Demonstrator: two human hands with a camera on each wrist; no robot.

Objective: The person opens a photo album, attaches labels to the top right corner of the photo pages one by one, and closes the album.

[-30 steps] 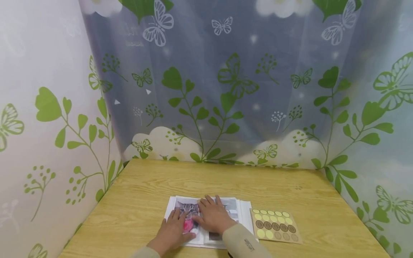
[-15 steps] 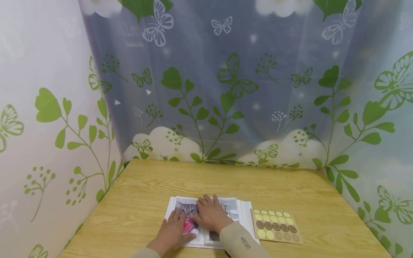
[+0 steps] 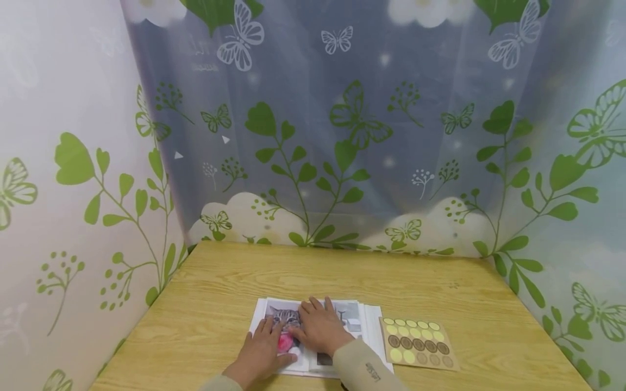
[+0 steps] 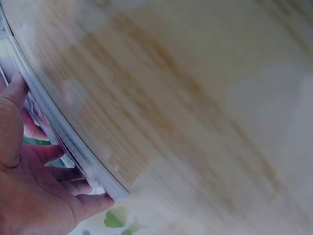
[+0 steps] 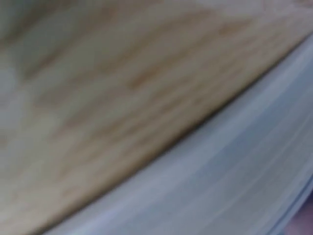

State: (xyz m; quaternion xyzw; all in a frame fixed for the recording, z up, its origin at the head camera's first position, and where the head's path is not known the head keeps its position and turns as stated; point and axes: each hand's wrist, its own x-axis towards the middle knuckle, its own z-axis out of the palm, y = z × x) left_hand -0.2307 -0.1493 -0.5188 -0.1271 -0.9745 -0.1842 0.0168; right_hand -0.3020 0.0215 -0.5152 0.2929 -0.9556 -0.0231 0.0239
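Observation:
An open book (image 3: 373, 331) with white page margins lies on the wooden table. Its left page carries a picture of a tabby cat (image 3: 285, 316) with a pink round shape below the face; the right page, in greys, is partly hidden by a hand. My left hand (image 3: 259, 347) rests on the left page, fingers extended and slightly spread. Along the centre fold lies my right hand (image 3: 320, 327), fingers pointing away across the pages. The left wrist view has my left hand (image 4: 39, 191) over the thick page edge (image 4: 73, 139). Blurred page edges (image 5: 205, 171) fill the right wrist view's lower corner.
A brown sheet of round stickers (image 3: 418, 342), in yellow and brown rows, lies just right of the book. Wood-grain table (image 3: 342, 271) stretches behind them. Curtains (image 3: 313, 136) printed with leaves and butterflies stand at the back and both sides.
My right hand has shifted very slightly left over the fold. The left hand, book and sticker sheet stay in place.

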